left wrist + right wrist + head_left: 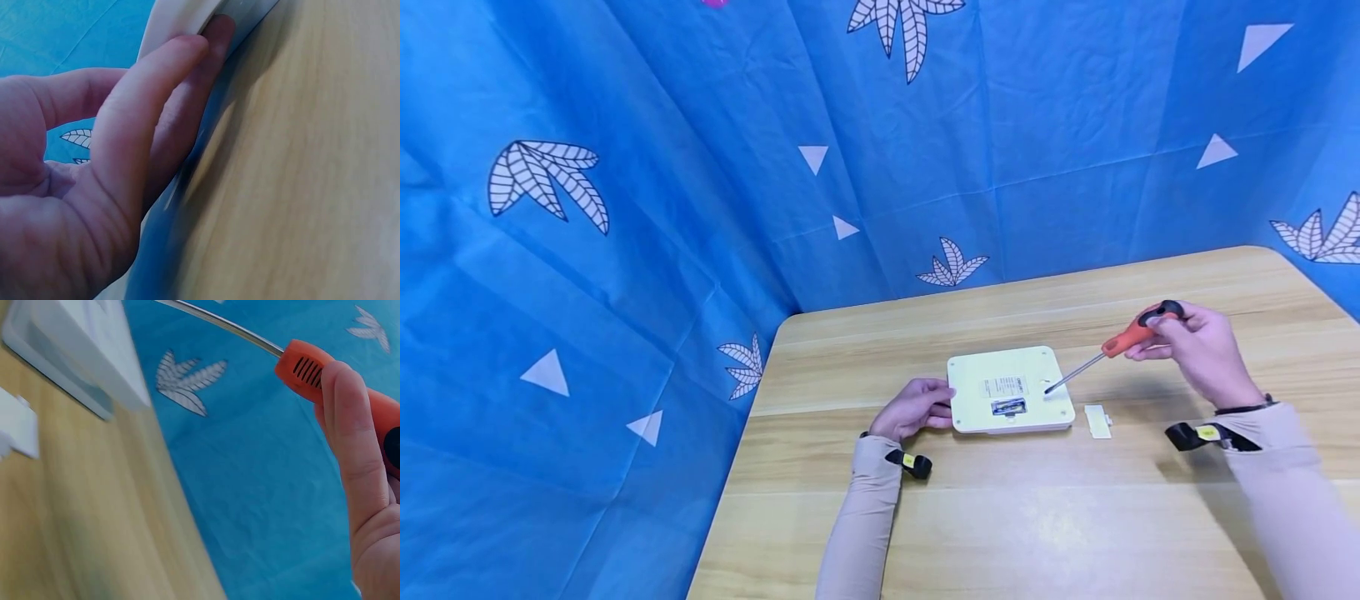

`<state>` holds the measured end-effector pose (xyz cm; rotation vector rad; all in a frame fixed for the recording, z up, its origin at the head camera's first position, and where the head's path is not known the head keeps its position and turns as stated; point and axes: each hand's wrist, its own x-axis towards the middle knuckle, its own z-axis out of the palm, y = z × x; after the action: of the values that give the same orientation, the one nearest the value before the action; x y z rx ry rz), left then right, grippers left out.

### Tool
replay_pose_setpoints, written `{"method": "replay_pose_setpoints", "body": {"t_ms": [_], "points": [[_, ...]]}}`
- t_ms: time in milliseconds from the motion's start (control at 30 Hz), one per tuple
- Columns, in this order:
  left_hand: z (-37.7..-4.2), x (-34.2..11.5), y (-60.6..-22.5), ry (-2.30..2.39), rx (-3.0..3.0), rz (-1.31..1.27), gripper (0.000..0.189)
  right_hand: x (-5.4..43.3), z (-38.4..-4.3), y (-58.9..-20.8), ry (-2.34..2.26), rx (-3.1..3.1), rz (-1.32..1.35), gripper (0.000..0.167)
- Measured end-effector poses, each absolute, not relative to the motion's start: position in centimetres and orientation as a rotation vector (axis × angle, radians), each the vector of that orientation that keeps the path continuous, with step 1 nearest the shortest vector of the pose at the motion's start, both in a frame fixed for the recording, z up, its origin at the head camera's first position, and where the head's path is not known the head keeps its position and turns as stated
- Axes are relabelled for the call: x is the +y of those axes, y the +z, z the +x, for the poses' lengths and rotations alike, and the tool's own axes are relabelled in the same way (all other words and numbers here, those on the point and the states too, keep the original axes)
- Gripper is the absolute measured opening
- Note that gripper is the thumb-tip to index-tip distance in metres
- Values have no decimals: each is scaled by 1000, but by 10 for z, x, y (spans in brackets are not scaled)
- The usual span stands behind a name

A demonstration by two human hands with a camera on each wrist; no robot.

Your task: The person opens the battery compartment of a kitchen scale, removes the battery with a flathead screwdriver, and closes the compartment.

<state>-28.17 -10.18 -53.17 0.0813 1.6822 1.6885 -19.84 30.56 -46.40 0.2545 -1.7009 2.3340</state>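
A flat white device (1026, 371) lies back side up on the table, with a printed label and a screw hole at each corner. Its battery compartment (1009, 407) is uncovered and something dark shows inside. My left hand (917, 408) grips the device's left edge; in the left wrist view two fingertips (187, 47) touch its side. My right hand (1206, 346) holds a screwdriver (1131, 335) by its red and black handle. The shaft slants down to the left, and its tip is at the device's back, right of the label. The right wrist view shows a finger along the handle (306, 369).
A small white battery cover (1098, 422) lies on the wooden table (1000, 517) just right of the device. Behind and to the left hangs a blue curtain (700, 167) with leaf and triangle prints. Each wrist wears a strapped black camera.
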Motion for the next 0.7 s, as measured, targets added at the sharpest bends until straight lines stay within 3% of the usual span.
{"method": "replay_pose_setpoints", "body": {"t_ms": [233, 467, 700], "points": [[-281, -102, -532, 1692, 1687, 99, 38, 331, -188, -445, 2157, -1803, 206, 16], [-281, -102, -536, 1692, 1702, 89, 40, 344, -172, -429, 1579, -2300, 30, 10], [-281, -102, -534, 1699, 1706, 83, 41, 337, -157, -417, 984, -2536, 279, 24]]}}
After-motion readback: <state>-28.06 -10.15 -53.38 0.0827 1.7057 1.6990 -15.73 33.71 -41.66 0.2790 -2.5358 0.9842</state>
